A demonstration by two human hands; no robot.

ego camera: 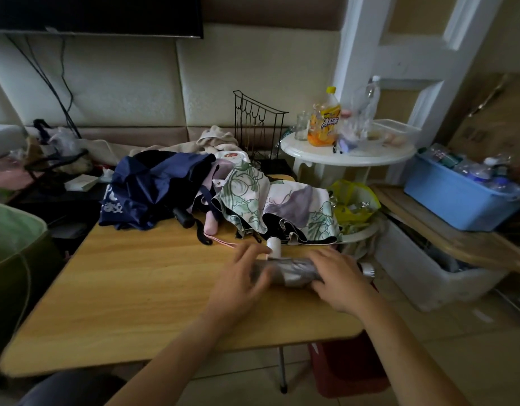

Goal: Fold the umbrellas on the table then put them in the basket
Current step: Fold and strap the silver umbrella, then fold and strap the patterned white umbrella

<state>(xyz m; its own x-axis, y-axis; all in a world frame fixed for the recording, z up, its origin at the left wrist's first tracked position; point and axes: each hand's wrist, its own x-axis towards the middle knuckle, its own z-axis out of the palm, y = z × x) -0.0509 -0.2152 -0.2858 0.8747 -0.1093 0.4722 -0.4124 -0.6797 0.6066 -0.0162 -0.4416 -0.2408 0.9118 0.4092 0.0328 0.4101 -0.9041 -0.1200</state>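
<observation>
A rolled grey umbrella (293,271) lies near the right front of the wooden table (129,288), its white handle end (369,270) sticking out past the table's right edge. My left hand (241,279) wraps its left end and my right hand (340,276) grips its right end. Behind them lie an unfolded floral umbrella (276,206) with a white handle (274,247), a pink-handled umbrella (211,222) and a navy blue umbrella (147,189) with a black handle. A green basket (15,253) stands left of the table.
A white round side table (346,156) holds a yellow drink bottle (324,124), a glass and a clear box. A black wire rack (255,124) stands behind the umbrellas. A blue bin (457,197) of bottles sits at right, and a yellow bag (352,203) beside the table.
</observation>
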